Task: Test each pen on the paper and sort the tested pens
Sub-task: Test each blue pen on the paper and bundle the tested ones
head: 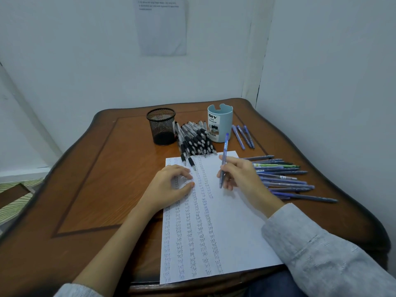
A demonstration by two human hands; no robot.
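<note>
Grey sleeve point(321, 254) covers the right forearm at the near edge. It crosses the lower right corner of the paper point(235, 221). The left forearm is bare to a pushed-up cuff point(79, 291).

The right hand point(240, 174) grips 1 blue pen point(224, 161) between thumb and fingers over the paper's upper right part. The pen's tip points down at the sheet and its capped end leans away. Whether the tip touches cannot be told. The left hand point(171, 183) holds nothing. It rests on the paper's upper left part, fingers loosely curved, fingertips and thumb on the sheet.

The paper carries the word "test" repeated down several handwritten columns over its left half, and its right half is blank. It lies on a brown wooden table point(85, 179), its bottom edge overhanging toward the person.

Just beyond the paper's top edge lies a heap of black-grip pens point(195, 140), too overlapped to count. 2 of them reach onto the sheet. Left of that heap stands 1 black mesh cup point(161, 126). To its right stands 1 pale blue cup point(219, 123) labelled "DIY DESK ORGANIZER" above a barcode. Right of the blue cup lie about 3 blue pens point(244, 136), side by side.

Off the paper's right edge, more than 10 mostly blue pens point(285, 179) fan out. On the wall beyond hangs 1 printed sheet point(162, 26), its text too blurred to read.
</note>
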